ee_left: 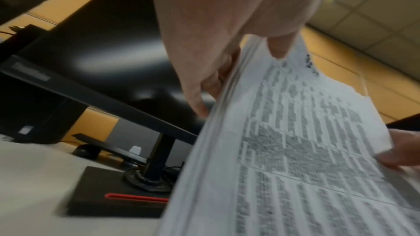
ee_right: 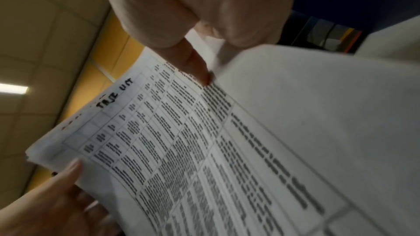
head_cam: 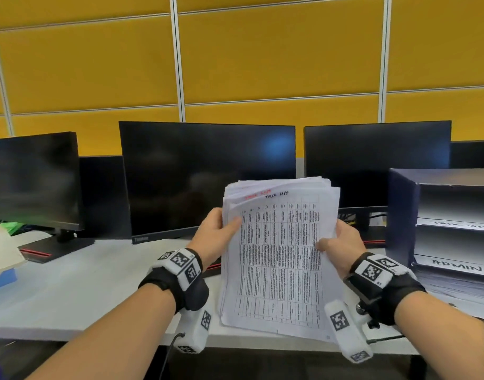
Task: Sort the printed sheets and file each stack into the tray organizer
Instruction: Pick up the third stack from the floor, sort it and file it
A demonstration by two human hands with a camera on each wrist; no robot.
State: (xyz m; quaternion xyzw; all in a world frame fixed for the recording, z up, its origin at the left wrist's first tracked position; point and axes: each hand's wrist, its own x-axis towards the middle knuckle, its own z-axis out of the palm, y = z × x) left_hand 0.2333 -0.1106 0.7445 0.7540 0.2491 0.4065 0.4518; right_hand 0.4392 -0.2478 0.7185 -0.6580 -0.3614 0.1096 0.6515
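A: How is the stack held?

B: The left hand [head_cam: 213,234] pinches the left edge of the stack of printed sheets [head_cam: 279,259], thumb on the top page and fingers curled behind. The right hand [head_cam: 342,244] pinches the right edge the same way, its thumb pressed on the printed table. The stack is lifted, tilted toward the person, above the front part of the white desk [head_cam: 71,292].

A: One stack, then?

B: One in the hands. Its top sheet carries a dense grid of text with handwriting above it, in black and red.

A: And going across the desk?

B: Three dark monitors: a smaller monitor [head_cam: 35,176] at left, a wide central monitor [head_cam: 205,176] behind the sheets, a third monitor [head_cam: 377,163] at right. At far right stands the dark blue tray organizer [head_cam: 402,215], three shelves visible; the lowest visible shelf holds a sheet labelled "ADMIN" [head_cam: 457,267], with a pile of paper beneath it.
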